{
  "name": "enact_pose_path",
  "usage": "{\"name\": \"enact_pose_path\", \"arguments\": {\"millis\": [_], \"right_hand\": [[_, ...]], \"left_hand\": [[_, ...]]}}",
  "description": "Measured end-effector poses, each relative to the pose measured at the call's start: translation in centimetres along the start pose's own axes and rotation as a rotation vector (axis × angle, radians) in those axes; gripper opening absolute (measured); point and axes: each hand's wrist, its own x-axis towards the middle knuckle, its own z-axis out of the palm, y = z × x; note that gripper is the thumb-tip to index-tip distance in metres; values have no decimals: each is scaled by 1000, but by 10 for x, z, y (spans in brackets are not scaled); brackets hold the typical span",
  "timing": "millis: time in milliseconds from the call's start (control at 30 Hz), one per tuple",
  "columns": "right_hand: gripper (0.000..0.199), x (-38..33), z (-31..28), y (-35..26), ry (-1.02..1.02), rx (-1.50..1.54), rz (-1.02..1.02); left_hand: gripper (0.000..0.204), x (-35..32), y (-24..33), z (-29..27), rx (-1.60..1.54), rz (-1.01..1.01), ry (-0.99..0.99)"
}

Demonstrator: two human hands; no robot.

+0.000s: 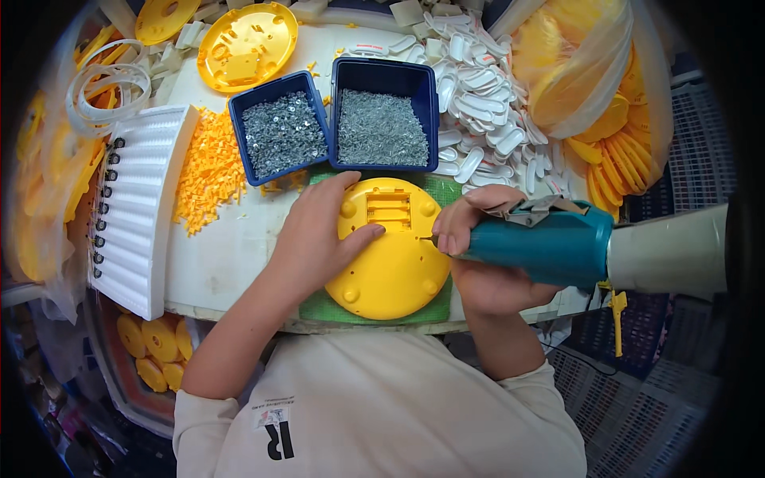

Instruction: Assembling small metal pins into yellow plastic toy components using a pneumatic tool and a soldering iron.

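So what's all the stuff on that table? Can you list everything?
Round plastic base: one, yellow, on the green mat in front of the person.
Green mat: one, under the base.
Power screwdriver: one, teal with a pale rear part, tip at the base's right edge.
Blue bins: two, side by side behind the base, filled with small grey metal parts.
Small yellow pieces: a heap, left of the bins.
White ribbed tray: one, far left.
White oval parts: a pile, right of the bins.
Yellow disc: one, behind the bins.
Clear bag of yellow parts: one, top right.
Left hand: pressing on the base.
Right hand: gripping the screwdriver.
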Motion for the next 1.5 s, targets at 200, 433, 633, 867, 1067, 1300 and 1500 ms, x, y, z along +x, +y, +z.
{"name": "enact_pose_path", "arguments": {"millis": [200, 433, 633, 867, 1067, 1300, 1500], "right_hand": [[104, 2, 5, 1, 45, -138, 74], [91, -8, 5, 18, 121, -239, 1], [92, -5, -1, 18, 6, -258, 43], [101, -4, 16, 2, 120, -318, 44], [27, -3, 66, -2, -106, -35, 310], [12, -13, 70, 27, -180, -171, 313], [28, -14, 66, 28, -349, -357, 324]], "left_hand": [[69, 1, -1, -2, -17, -11, 8], [67, 3, -5, -1, -14, 38, -2], [65, 2, -6, -1, 5, 45, -20], [66, 3, -6, 1, -24, 59, -15], [63, 1, -13, 3, -52, 61, 30], [65, 0, -16, 8, -89, 66, 73], [64, -1, -17, 9, -81, 56, 71]]}}
